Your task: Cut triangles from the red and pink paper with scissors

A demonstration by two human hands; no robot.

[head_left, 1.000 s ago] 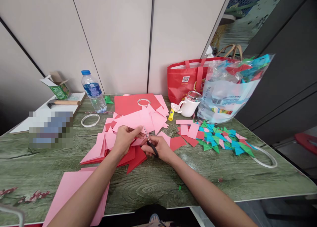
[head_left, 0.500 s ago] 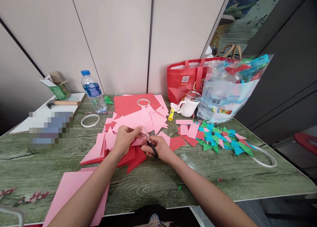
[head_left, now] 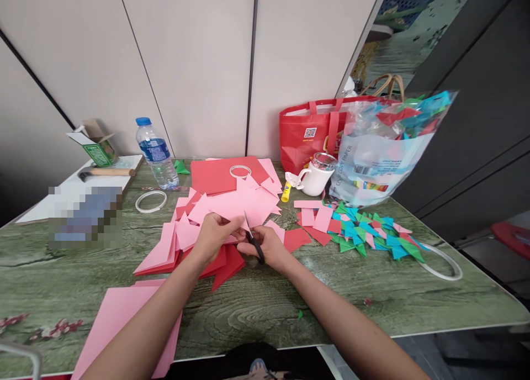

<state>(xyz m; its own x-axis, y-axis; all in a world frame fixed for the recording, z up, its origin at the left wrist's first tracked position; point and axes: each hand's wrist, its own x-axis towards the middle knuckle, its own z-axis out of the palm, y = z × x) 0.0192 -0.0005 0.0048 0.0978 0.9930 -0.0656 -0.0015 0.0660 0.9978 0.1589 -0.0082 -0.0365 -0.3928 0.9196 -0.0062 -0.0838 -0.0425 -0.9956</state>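
Note:
My right hand is closed around black-handled scissors, their blades pointing up and away from me. Close beside the blades, my left hand pinches a piece of pink paper, whose outline merges with the pink sheets behind it. Beyond the hands lies a heap of cut pink paper. Red paper pieces stick out from under and in front of my left hand. A stack of pink sheets lies beneath my left forearm.
Folded coloured paper pieces and a tape ring lie to the right. Behind stand a white mug, glue stick, red bag and plastic bag. Leftward are a water bottle, tape roll and hammer.
My left hand has shifted slightly right and a little down. The scissors have turned a little more upright, their blades now beside the left fingertips.

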